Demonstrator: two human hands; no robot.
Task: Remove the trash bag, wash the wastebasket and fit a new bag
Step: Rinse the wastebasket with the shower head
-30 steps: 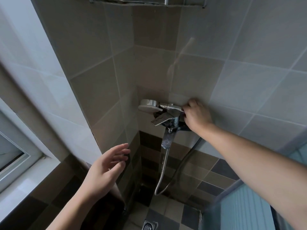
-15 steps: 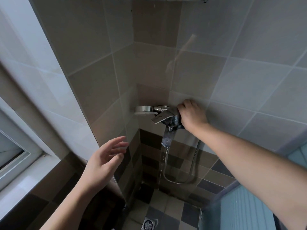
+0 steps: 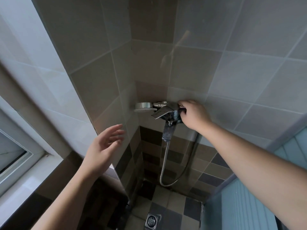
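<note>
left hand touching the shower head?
No. The left hand hangs open in the air, apart from the shower head.

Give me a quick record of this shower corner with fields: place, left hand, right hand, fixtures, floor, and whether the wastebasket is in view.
place: tiled shower corner
left hand: open, in the air, touching nothing
right hand: fingers curled at the tap, on the handset's handle
fixtures: shower head lying level on the tap; hose looping down below it
floor: checkered tiles, drain
wastebasket: not in view
</note>
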